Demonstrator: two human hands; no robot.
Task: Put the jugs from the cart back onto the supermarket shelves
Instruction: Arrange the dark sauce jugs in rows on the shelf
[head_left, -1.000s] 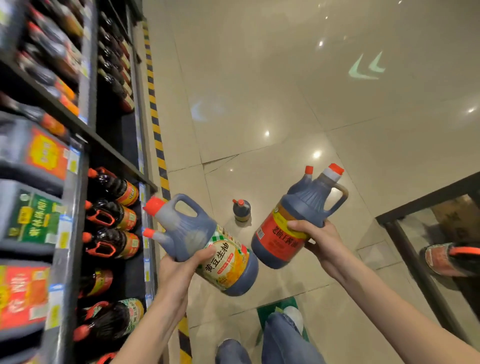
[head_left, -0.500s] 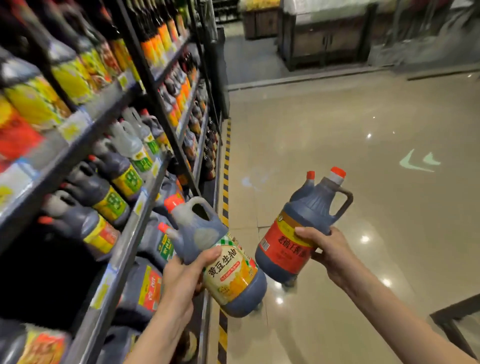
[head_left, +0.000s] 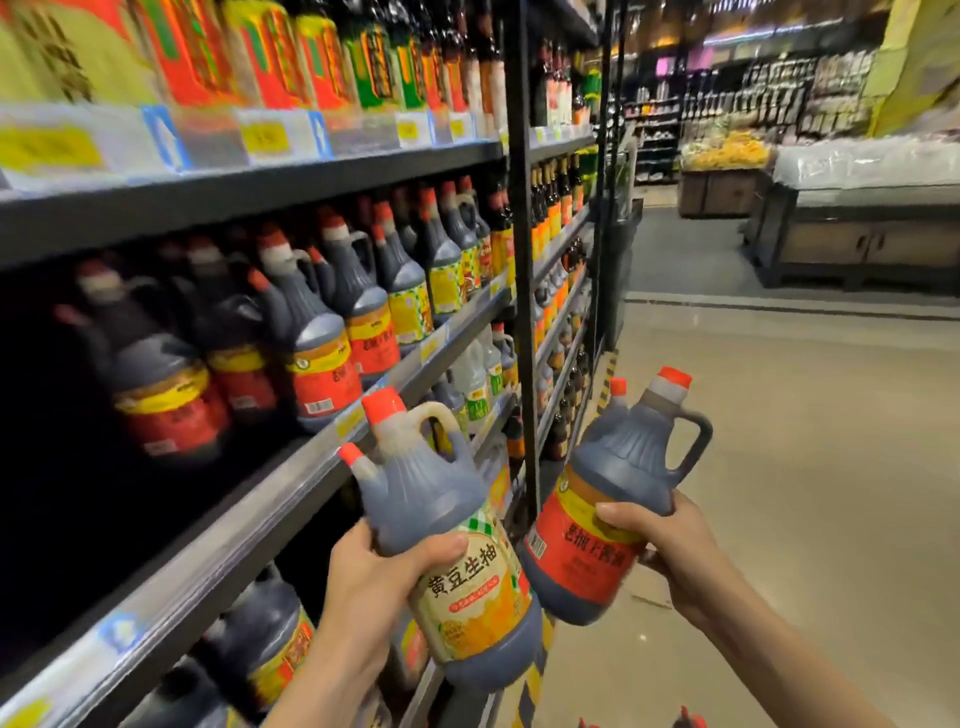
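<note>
Gripping: left hand (head_left: 363, 582) – 黄豆生抽 jug (head_left: 457, 561) | right hand (head_left: 670, 545) – red-label jug (head_left: 608, 499)

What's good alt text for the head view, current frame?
A person holds two dark sauce jugs with red caps in a supermarket aisle: the left hand has a grip on the yellow-label jug, the right hand on the red-label jug. Shelves packed with similar jugs run along the left; bare floor lies to the right.

Both bare forearms reach up and forward. The left hand (head_left: 371, 574) wraps a jug's shoulder, thumb across the front; the right hand (head_left: 662, 540) cups another from the side.
</note>
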